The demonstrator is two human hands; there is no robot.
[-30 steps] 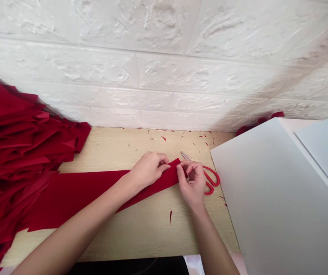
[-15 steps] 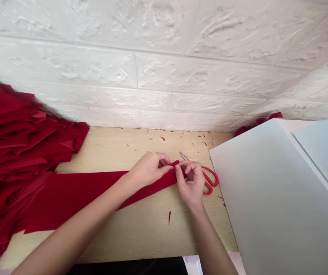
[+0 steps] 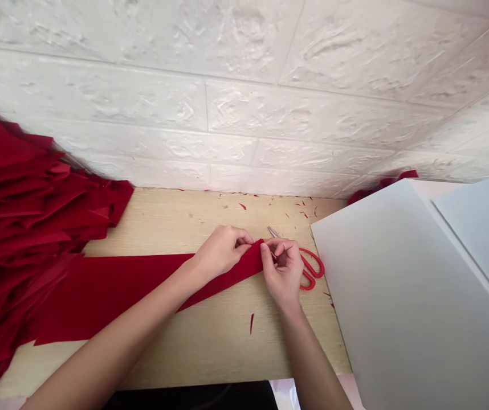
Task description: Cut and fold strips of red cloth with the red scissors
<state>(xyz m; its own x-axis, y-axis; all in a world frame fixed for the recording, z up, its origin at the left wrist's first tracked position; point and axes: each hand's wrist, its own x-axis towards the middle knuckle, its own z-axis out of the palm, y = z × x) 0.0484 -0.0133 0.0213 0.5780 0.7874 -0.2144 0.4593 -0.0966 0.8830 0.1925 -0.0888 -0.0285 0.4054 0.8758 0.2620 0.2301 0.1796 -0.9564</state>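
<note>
A long strip of red fabric (image 3: 129,285) stretches across the wooden table from the left towards my hands. Its narrow right end is raised between them. My left hand (image 3: 223,249) pinches the upper edge close to that end, and my forearm crosses over the strip. The tip of the end is held between the thumb and fingers of my right hand (image 3: 282,270). Red-handled scissors (image 3: 314,265) lie on the table just behind and to the right of my right hand, their blades partly hidden by it.
A big heap of red fabric (image 3: 35,210) fills the left side. To the right stands a large white box-like object (image 3: 398,285), with more red fabric (image 3: 383,185) behind it. Small red scraps (image 3: 252,323) dot the wooden table (image 3: 176,219). A white brick-patterned wall (image 3: 244,105) rises behind.
The bunched end of the red strip now looks flatter and smoother between my fingers. Both hands keep their pinch and have hardly moved; the view has shifted slightly.
</note>
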